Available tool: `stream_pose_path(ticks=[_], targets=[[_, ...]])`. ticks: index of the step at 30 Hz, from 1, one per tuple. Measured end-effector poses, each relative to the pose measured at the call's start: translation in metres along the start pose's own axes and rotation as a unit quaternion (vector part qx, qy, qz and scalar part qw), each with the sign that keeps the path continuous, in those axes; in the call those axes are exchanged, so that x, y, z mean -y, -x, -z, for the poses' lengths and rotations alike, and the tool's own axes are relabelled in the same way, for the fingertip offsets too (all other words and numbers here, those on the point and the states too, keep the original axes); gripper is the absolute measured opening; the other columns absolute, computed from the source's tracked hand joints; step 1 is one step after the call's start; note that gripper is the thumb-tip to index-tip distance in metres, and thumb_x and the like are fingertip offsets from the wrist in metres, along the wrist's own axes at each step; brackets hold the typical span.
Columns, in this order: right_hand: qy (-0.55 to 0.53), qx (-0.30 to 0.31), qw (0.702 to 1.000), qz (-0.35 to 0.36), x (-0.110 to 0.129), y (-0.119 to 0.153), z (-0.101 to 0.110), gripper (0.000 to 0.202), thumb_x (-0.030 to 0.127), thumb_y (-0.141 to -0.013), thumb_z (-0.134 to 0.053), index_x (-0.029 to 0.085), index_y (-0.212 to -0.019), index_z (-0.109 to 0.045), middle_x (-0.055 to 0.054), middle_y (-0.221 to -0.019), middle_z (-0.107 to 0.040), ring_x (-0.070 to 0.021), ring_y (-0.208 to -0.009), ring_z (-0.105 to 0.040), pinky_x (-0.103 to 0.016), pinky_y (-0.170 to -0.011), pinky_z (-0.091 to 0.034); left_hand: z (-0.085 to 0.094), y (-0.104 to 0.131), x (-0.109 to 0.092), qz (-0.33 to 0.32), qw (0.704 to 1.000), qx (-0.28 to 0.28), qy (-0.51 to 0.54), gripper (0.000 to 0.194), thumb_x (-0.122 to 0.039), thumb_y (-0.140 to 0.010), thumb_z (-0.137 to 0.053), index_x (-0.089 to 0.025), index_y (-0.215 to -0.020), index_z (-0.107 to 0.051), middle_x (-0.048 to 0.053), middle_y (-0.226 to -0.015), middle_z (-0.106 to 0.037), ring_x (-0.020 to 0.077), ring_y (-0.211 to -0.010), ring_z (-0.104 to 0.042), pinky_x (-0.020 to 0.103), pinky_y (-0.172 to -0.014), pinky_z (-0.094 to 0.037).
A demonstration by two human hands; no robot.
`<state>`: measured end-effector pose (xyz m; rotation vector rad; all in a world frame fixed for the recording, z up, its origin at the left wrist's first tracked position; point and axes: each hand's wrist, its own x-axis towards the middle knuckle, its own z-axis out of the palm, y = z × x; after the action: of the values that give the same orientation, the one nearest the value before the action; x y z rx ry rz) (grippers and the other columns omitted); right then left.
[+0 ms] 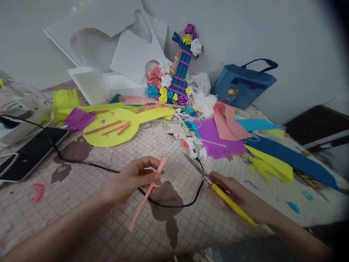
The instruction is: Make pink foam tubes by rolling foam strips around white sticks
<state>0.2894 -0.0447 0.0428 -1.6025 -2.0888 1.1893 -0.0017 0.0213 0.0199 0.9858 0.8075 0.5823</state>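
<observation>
My left hand [141, 176] is closed in a pinch on a narrow pink strip [143, 202], which slants from above the fingertips down toward the table's near side. A ring shows on one finger. In my right hand [231, 193] is a knife with a long yellow handle [234, 206] and a thin grey blade pointing up and left. The blade and the strip are apart. Just beyond the blade lies a white glue gun [191, 147], its black cord looping beneath my left hand. A yellow guitar-like cutout [114, 136] carries several rolled pink strips.
A flower-covered blue guitar model [181, 71] leans against white boards [136, 58] at the back. On the right are a blue bag [242, 85], a purple sheet [218, 140], a folded pink piece [227, 122] and blue material [294, 158]. A phone [35, 151] lies at the left.
</observation>
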Motion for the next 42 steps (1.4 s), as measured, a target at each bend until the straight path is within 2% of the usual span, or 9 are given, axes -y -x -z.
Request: stream_pose_path(ticks=[3,7,13,21,42], targets=[[0.023,0.056,0.998,0.024,0.012,-0.008,-0.005,0.014,0.032,-0.083,-0.052,0.021,-0.088,-0.045,0.000,-0.072,-0.057,-0.0137,-0.061,-0.052,-0.024,-0.053,-0.042,-0.001,0.001,-0.001,-0.009,1.000,0.003,0.009,0.025,-0.023,-0.073,-0.072,-0.018,-0.095,-0.061,0.000,-0.079,-0.056,0.0097,-0.066,-0.055,0.024,-0.056,-0.054],[0.072,0.064,0.994,0.042,0.015,-0.013,-0.002,0.022,0.037,-0.084,-0.053,0.020,-0.095,-0.044,-0.004,-0.083,-0.062,-0.0166,-0.070,-0.056,-0.027,-0.062,-0.043,0.000,0.001,-0.001,-0.021,1.000,0.006,0.018,0.031,-0.022,-0.074,-0.071,-0.021,-0.103,-0.062,0.000,-0.088,-0.053,0.0089,-0.067,-0.056,0.025,-0.057,-0.054],[0.069,0.107,0.992,0.017,0.022,-0.020,-0.001,0.024,0.038,-0.089,-0.047,0.019,-0.102,-0.043,-0.003,-0.079,-0.061,-0.0164,-0.068,-0.055,-0.027,-0.060,-0.041,0.003,0.000,0.002,-0.023,1.000,0.014,0.015,0.037,-0.023,-0.075,-0.071,-0.020,-0.110,-0.062,-0.001,-0.075,-0.053,0.0091,-0.066,-0.054,0.024,-0.060,-0.054],[0.079,0.114,0.990,0.010,0.025,-0.027,-0.002,0.024,0.041,-0.087,-0.052,0.020,-0.095,-0.044,-0.002,-0.079,-0.060,-0.0161,-0.068,-0.053,-0.027,-0.060,-0.038,0.001,0.002,0.000,-0.023,1.000,0.014,0.005,0.037,-0.022,-0.075,-0.069,-0.019,-0.111,-0.061,-0.002,-0.068,-0.056,0.0103,-0.063,-0.054,0.025,-0.059,-0.053],[0.105,0.111,0.988,-0.003,0.027,-0.033,0.001,0.024,0.041,-0.084,-0.055,0.020,-0.086,-0.044,-0.003,-0.077,-0.062,-0.0163,-0.067,-0.055,-0.026,-0.058,-0.038,0.002,0.001,-0.002,-0.035,0.998,-0.002,-0.049,0.031,-0.023,-0.073,-0.069,-0.018,-0.103,-0.063,-0.001,-0.071,-0.057,0.0106,-0.062,-0.055,0.025,-0.059,-0.053]])
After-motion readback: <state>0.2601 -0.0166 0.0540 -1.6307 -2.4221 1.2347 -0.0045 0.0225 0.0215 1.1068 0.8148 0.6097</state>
